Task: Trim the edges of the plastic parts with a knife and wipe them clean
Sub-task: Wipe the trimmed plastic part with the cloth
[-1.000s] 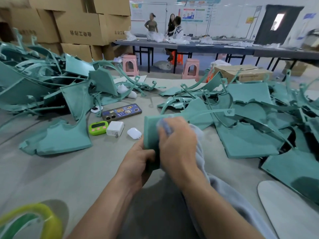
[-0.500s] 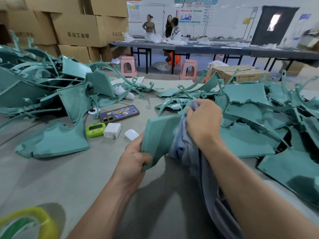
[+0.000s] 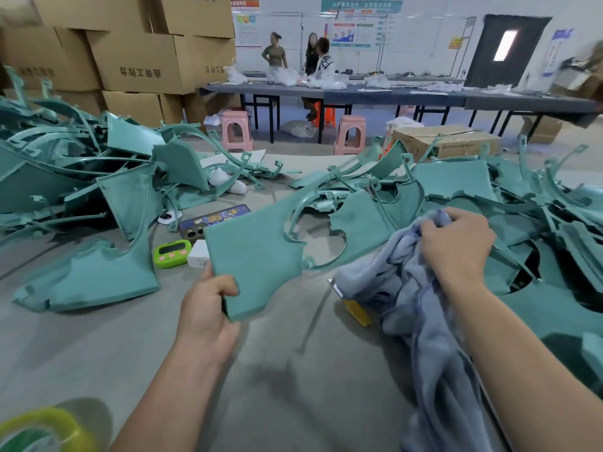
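Teal, matte and flat, the plastic part is a broad panel whose far edge runs into a thin curved arm ringing a round cut-out, with small tabs along that rim. It is held clear of the grey table, tilted, between the two heaps of similar parts. The left hand grips its near corner, thumb on the upper face and fingers curled beneath, the forearm reaching straight forward from the lower edge of the view. The right hand is off to the right of the part and not touching it, back of the hand up, fingers clenched round a bunched blue-grey cloth that trails down along the forearm. A yellow knife lies on the table, half under the cloth. Near the part's left edge sit a green timer, a white charger and a phone.
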Available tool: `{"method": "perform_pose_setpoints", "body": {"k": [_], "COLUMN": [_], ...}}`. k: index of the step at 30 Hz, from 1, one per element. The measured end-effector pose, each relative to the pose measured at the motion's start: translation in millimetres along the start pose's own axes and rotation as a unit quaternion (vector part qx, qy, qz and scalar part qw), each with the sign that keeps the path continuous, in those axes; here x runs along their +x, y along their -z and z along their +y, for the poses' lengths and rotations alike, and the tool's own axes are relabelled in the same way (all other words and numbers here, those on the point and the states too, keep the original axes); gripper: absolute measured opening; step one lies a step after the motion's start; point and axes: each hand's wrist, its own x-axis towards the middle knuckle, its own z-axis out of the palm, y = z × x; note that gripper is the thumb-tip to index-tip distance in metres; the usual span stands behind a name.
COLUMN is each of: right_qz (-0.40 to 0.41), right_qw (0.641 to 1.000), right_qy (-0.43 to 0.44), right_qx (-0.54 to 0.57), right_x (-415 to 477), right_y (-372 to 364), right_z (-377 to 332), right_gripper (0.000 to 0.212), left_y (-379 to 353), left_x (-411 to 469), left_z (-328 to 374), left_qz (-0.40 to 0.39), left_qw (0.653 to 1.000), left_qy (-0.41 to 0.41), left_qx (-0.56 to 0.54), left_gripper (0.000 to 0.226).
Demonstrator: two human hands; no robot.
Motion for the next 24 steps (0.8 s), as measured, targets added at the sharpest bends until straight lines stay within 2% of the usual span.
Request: {"method": "perform_pose_setpoints", "body": {"k": [2, 4, 7, 10, 11, 12, 15, 18, 21, 23, 24], "right_qz": [-0.068, -0.17, -0.261, -0.283, -0.291, -0.3, -0.325, -0.31, -0.272, -0.284, -0.314], "right_qw": [0.985, 0.935, 0.887, 0.849, 0.842, 0.84, 0.835, 0.868, 0.932, 0.93, 0.919], "right_qy": [-0.072, -0.126, -0.156, -0.185, -0.187, -0.183, -0.17, -0.105, 0.093, 0.215, 0.233], "right_qx": [0.141, 0.285, 0.348, 0.406, 0.414, 0.414, 0.411, 0.374, 0.221, 0.093, 0.052], "right_x": [-13, -32, -63, -90, -98, -105, -127, -142, -151, -159, -162], "right_y": [4, 6, 1, -13, -16, -21, -33, -46, -50, -53, -54], "right_z": [-11, -27, -49, -64, -68, -71, -81, -82, -81, -76, -74], "right_gripper": [0.022, 0.019, 0.014, 0.015, 0.017, 0.018, 0.017, 0.016, 0.012, 0.035, 0.045], "left_y": [-1, -3, -7, -3, -2, -2, -7, -11, -9, -6, -5], "left_x": [1, -1, -5, -3, -2, -1, -2, -6, -7, -5, -4], "left_z": [-2, -13, -31, -37, -38, -38, -36, -30, -27, -25, -23], "left_qz": [0.047, 0.054, 0.004, -0.019, -0.035, -0.055, -0.088, -0.091, -0.066, -0.046, -0.043], "left_qw": [0.998, 0.995, 0.986, 0.93, 0.916, 0.915, 0.959, 0.992, 0.996, 0.996, 0.995], "left_qy": [0.045, 0.079, 0.056, -0.06, -0.084, -0.089, -0.077, -0.023, 0.052, 0.075, 0.084], "left_qx": [-0.009, 0.032, 0.158, 0.361, 0.391, 0.391, 0.257, 0.088, 0.017, 0.015, 0.013], "left_gripper": [0.043, 0.025, 0.024, 0.041, 0.047, 0.048, 0.031, 0.028, 0.056, 0.05, 0.042]}}
